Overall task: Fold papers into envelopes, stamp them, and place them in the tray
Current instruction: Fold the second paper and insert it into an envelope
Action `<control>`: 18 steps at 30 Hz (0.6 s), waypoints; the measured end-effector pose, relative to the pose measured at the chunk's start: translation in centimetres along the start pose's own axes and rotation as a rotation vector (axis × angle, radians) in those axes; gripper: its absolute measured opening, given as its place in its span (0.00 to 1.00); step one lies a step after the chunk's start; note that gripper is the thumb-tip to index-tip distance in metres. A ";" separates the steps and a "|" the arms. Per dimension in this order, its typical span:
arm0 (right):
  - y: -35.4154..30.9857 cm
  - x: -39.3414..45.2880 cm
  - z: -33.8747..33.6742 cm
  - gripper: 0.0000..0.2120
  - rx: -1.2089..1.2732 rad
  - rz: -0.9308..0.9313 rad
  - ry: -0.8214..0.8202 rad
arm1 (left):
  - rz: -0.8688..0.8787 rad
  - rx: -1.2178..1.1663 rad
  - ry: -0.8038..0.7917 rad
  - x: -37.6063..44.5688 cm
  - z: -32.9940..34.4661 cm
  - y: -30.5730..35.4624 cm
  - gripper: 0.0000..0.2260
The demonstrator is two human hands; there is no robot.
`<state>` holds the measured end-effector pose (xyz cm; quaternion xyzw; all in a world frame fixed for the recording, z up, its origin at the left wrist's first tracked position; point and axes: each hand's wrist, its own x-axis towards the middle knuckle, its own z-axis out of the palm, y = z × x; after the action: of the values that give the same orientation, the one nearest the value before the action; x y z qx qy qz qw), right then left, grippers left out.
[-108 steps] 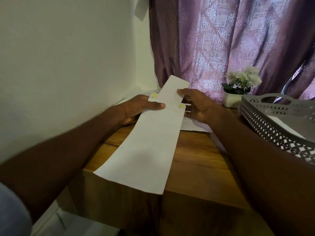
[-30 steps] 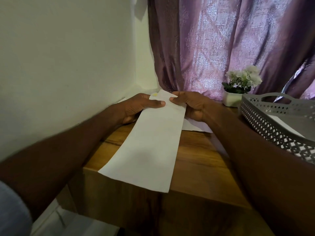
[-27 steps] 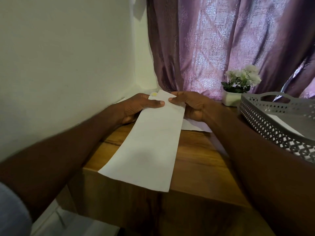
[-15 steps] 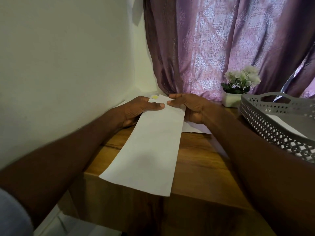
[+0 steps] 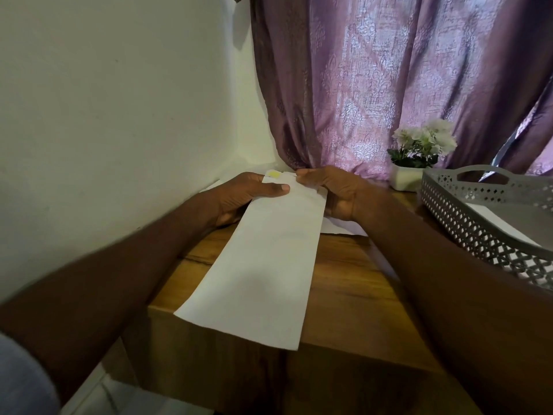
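Note:
A long white envelope [image 5: 263, 259] reaches from my hands down past the front edge of the wooden table [image 5: 353, 283]. My left hand [image 5: 245, 193] pinches its far left corner, thumb lying on top. My right hand [image 5: 332, 190] grips the far right corner, fingers curled over the folded-down top flap. A small yellow patch [image 5: 273, 174] shows at the far end, just beyond my left thumb. The grey perforated tray [image 5: 466, 223] stands at the right with white paper inside.
A loose white sheet [image 5: 341, 226] lies on the table under my right hand. A small white pot of white flowers [image 5: 419, 157] stands by the purple curtain [image 5: 389, 79]. A white wall [image 5: 119, 100] closes the left side.
The tall top flap that stood up earlier has been folded down toward me. My right hand has shifted left over the fold. The left hand has kept its hold.

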<state>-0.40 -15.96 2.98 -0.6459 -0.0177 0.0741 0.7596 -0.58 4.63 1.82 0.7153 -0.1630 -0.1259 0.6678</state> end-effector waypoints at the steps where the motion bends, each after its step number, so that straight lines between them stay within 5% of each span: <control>1: -0.1 0.0 0.0 0.14 0.009 -0.010 0.004 | -0.005 0.002 0.004 0.0 0.0 0.0 0.19; 6: -0.4 -0.6 0.3 0.18 0.019 -0.023 -0.013 | -0.013 -0.022 0.012 -0.1 0.2 0.1 0.16; 10: -0.4 -0.8 0.3 0.12 0.027 -0.052 0.001 | -0.013 -0.023 0.050 -0.2 0.2 0.2 0.17; 13: -0.4 -0.7 0.6 0.05 -0.115 -0.174 0.158 | -0.016 -0.020 0.125 0.0 0.0 0.0 0.18; 18: -0.7 -0.9 1.0 0.10 -0.376 -0.360 0.325 | -0.036 -0.027 0.197 0.2 -0.1 0.0 0.20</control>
<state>-1.36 -15.17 3.91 -0.7650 -0.0235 -0.1703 0.6207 -0.36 4.68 1.79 0.7178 -0.0819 -0.0691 0.6879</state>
